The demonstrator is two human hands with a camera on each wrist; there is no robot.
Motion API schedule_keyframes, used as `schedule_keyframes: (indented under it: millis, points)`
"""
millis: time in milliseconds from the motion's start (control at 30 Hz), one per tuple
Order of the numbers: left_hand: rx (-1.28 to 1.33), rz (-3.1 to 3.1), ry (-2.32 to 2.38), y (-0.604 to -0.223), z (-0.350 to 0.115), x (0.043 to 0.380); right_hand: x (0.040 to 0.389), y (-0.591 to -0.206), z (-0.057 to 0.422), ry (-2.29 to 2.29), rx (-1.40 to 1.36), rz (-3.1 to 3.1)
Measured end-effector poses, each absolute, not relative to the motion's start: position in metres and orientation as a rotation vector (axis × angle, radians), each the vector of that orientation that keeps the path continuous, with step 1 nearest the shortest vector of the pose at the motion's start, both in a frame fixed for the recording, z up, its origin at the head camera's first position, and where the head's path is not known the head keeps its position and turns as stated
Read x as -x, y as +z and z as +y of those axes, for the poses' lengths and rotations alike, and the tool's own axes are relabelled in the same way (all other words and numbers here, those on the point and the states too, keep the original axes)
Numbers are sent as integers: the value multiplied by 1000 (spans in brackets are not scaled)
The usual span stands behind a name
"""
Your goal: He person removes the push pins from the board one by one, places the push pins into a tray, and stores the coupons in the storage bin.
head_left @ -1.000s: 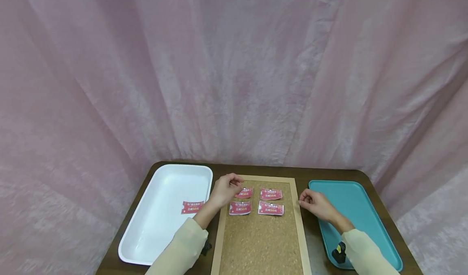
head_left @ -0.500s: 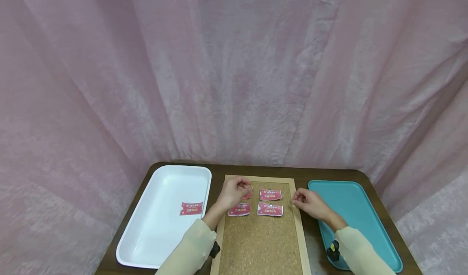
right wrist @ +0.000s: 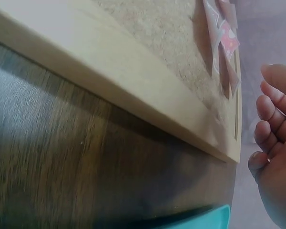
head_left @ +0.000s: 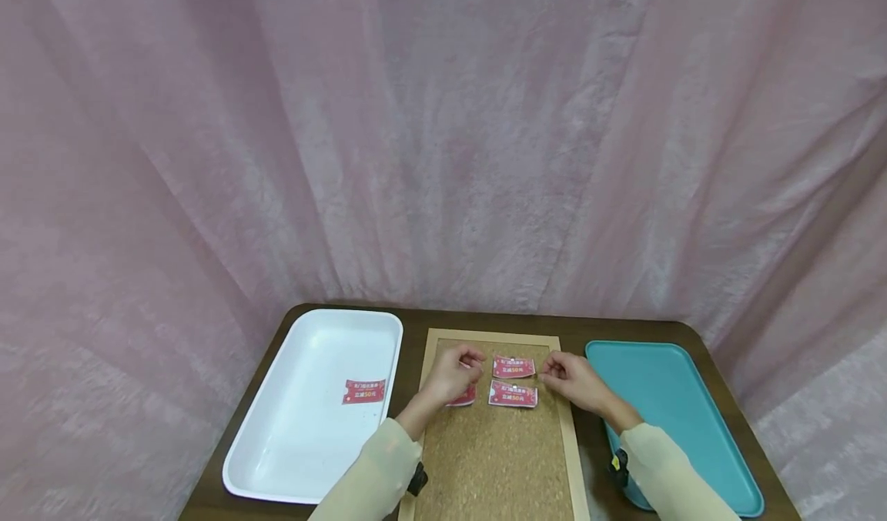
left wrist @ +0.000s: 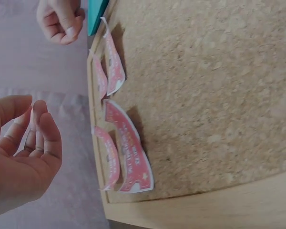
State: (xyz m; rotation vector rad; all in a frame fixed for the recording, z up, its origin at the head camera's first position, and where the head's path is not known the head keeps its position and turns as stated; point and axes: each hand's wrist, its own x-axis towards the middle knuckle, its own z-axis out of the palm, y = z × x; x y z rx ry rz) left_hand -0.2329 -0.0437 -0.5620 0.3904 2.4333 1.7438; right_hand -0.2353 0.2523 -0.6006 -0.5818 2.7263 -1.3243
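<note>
In the head view my left hand (head_left: pixel 452 371) is over the upper left of a wood-framed cork board (head_left: pixel 499 459), covering much of the two left coupons. The left wrist view shows its fingers loosely bent with a gap to the thumb and nothing held. My right hand (head_left: pixel 571 381) hovers by the board's right rim, fingertips close to the upper right coupon (head_left: pixel 513 366); its fingers are relaxed and hold nothing. Below that one is another red coupon (head_left: pixel 513 394). The left pair, a lower coupon (left wrist: pixel 131 150) and an upper coupon (left wrist: pixel 109 157), curl up off the cork.
A white tray (head_left: pixel 277 459) stands left of the board with one red coupon (head_left: pixel 363 392) in it. To the right lies a teal tray (head_left: pixel 682 421), partly under the right forearm. All sit on a dark wooden table (head_left: pixel 575 328), with a pink curtain (head_left: pixel 443 159) behind.
Both hands have moved inward over the board. The left hand has slid right across the left coupons, and the right hand has come left from the teal tray's edge. The coupons stay put.
</note>
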Motion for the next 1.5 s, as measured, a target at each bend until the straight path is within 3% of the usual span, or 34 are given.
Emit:
schedule_keyframes:
  millis: [933,1500]
  points:
    - [-309,2484,1641,-600,-28,232,240,-613,231,-1384,611,2681]
    - [-302,2455,1522,-618,-19,230,236,-624,209,-1181,661,2702]
